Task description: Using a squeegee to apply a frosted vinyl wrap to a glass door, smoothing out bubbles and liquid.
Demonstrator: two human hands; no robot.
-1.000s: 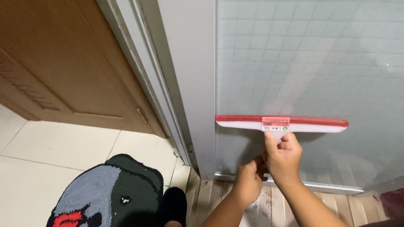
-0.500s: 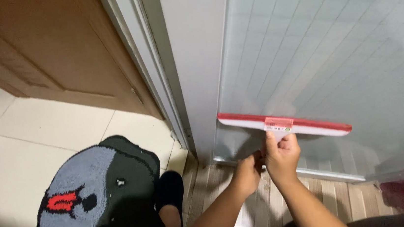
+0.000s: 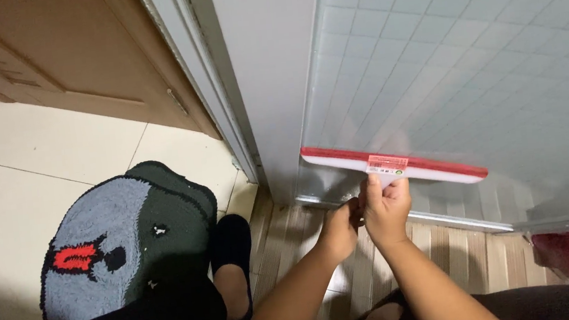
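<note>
A red and white squeegee (image 3: pixel 431 167) presses flat against the lower part of a frosted glass panel (image 3: pixel 471 72) with a grid pattern. My right hand (image 3: pixel 386 209) grips its short handle from below. My left hand (image 3: pixel 340 231) is closed just to the left, touching the right hand and the end of the handle. The blade lies slightly tilted, its left end higher, a little above the panel's metal bottom rail (image 3: pixel 443 218).
A grey door frame (image 3: pixel 223 96) stands left of the glass, with a brown wooden door (image 3: pixel 66 56) beyond. A grey and dark knitted mat (image 3: pixel 118 238) lies on the pale floor tiles. My foot in a black slipper (image 3: pixel 232 262) rests by wooden slats (image 3: pixel 467 254).
The squeegee and both hands have slid down the glass toward the bottom rail. The view has shifted slightly to the right.
</note>
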